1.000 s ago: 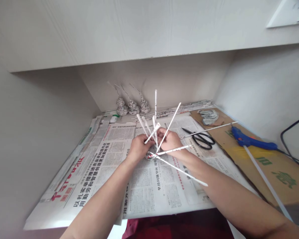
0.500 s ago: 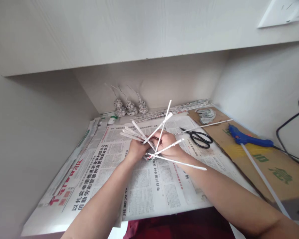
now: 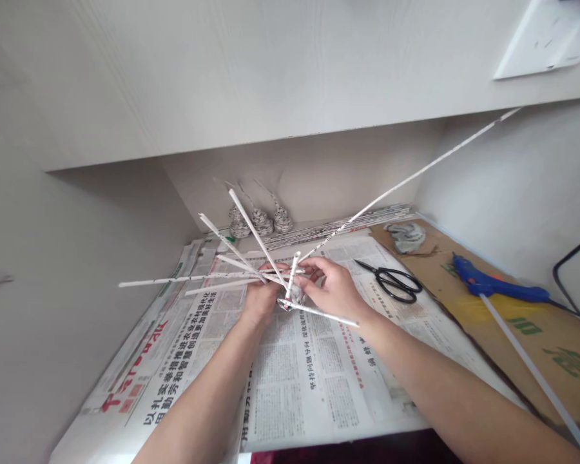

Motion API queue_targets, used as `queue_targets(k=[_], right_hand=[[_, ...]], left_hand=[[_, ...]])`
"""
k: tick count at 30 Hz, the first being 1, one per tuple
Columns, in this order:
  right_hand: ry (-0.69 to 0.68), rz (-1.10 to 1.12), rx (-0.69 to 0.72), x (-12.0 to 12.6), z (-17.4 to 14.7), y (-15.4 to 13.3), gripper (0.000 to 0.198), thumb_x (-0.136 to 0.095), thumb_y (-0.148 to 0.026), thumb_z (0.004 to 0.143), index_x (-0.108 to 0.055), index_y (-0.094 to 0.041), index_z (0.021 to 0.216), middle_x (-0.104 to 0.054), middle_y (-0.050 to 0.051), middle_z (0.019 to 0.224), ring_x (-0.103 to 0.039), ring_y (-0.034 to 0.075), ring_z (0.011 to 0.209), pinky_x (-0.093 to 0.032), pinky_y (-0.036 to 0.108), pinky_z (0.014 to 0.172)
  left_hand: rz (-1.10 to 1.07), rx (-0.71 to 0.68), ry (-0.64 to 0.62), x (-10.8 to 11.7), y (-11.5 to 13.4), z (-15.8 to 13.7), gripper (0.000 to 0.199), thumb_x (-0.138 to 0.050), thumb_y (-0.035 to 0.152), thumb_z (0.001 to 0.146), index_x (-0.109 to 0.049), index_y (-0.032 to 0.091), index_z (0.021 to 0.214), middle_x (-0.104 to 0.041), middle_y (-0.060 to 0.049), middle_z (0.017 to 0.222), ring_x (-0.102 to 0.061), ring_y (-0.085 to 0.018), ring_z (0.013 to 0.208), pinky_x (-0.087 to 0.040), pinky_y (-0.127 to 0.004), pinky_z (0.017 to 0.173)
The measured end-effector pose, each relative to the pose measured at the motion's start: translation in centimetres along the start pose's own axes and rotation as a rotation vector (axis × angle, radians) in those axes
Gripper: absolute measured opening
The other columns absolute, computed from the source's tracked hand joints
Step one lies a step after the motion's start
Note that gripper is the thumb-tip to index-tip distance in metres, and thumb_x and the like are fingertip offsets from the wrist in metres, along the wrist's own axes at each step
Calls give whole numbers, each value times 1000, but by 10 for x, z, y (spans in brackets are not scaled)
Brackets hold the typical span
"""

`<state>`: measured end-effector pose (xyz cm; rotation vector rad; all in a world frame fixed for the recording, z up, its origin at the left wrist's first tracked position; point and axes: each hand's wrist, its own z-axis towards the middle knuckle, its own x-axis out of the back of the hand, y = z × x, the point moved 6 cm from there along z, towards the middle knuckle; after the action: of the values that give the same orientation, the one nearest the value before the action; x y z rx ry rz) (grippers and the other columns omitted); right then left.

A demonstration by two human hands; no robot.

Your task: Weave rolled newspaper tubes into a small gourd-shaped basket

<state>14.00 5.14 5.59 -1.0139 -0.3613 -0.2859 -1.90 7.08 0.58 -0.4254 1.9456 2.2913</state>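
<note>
Several rolled paper tubes point(image 3: 256, 235) fan out from a small woven newspaper piece point(image 3: 296, 296) above the sheets of newspaper. My left hand point(image 3: 261, 299) is closed around its left side, fingers partly hidden behind the tubes. On the other side, the bent fingers of my right hand point(image 3: 332, 288) pinch at the base of a long paper tube point(image 3: 396, 187), which rises far to the upper right. One shorter tube points toward my right wrist.
Black scissors point(image 3: 397, 283) lie to the right on the newspaper point(image 3: 290, 386). Beyond are a blue glue gun point(image 3: 497, 280) on cardboard point(image 3: 483, 322), a crumpled grey wad point(image 3: 406, 237), a bundle of paper tubes point(image 3: 333, 229) and woven gourd shapes point(image 3: 283, 219). A cabinet panel point(image 3: 270, 71) overhangs.
The woven piece has turned, so its tubes now point more to the left. The long tube has swung up from near the scissors, and my right hand has opened out somewhat.
</note>
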Motion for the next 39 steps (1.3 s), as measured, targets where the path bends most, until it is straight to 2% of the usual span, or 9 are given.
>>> queue_targets(k=[8, 13, 18, 23, 26, 31, 37, 39], right_hand=[[52, 66, 33, -3, -3, -4, 23, -67, -29, 77, -65, -23, 100, -69, 3, 90, -64, 15, 77, -53, 28, 69], [30, 102, 26, -2, -3, -4, 20, -64, -31, 81, -66, -22, 99, -70, 3, 88, -65, 14, 76, -53, 27, 69], [42, 91, 118, 6, -3, -15, 15, -61, -25, 84, -65, -22, 98, -70, 1, 84, -65, 13, 73, -52, 25, 65], [38, 10, 284, 10, -7, -34, 18, -59, -21, 86, -64, -23, 103, -70, 1, 95, -64, 13, 81, -51, 25, 71], [49, -25, 305, 11, -10, -39, 15, -58, -21, 86, -63, -23, 101, -69, 1, 93, -63, 13, 80, -51, 25, 72], [105, -102, 290, 14, -12, -40, 10, -56, -17, 86, -61, -24, 92, -68, 0, 84, -62, 14, 77, -50, 27, 72], [118, -196, 451, 15, -17, -49, 14, -53, -12, 86, -60, -24, 86, -67, 1, 80, -61, 15, 78, -49, 30, 74], [130, -184, 452, 15, -18, -50, 12, -55, -14, 85, -59, -24, 89, -67, 1, 82, -61, 15, 77, -49, 30, 72]], left_hand=[[-32, 37, 0, -3, -2, -3, 22, -72, 16, 58, -68, 16, 80, -66, 0, 62, -66, -19, 68, -48, -25, 60], [-150, 140, 1, -8, -2, -5, 28, -77, 17, 52, -66, 14, 78, -67, -1, 63, -64, -17, 60, -47, -25, 56], [-268, 233, -33, -15, -3, -5, 29, -81, 16, 49, -64, 14, 73, -67, -1, 63, -63, -15, 57, -48, -24, 54], [-299, 215, -139, -17, -3, -5, 27, -80, 16, 52, -63, 15, 72, -67, 0, 66, -64, -15, 61, -50, -24, 57], [-286, 214, -167, -14, -3, -4, 26, -79, 17, 56, -63, 16, 76, -66, 1, 65, -63, -14, 58, -48, -23, 55], [-255, 164, -159, -11, 1, -3, 25, -79, 22, 57, -63, 17, 75, -67, 1, 70, -62, -13, 58, -47, -25, 56], [-197, 94, -113, -7, 5, -1, 21, -77, 21, 59, -63, 19, 74, -68, 1, 77, -62, -13, 63, -46, -25, 60], [-189, 87, -108, -6, 6, 0, 21, -77, 20, 58, -63, 18, 73, -68, 1, 77, -61, -13, 63, -45, -25, 59]])
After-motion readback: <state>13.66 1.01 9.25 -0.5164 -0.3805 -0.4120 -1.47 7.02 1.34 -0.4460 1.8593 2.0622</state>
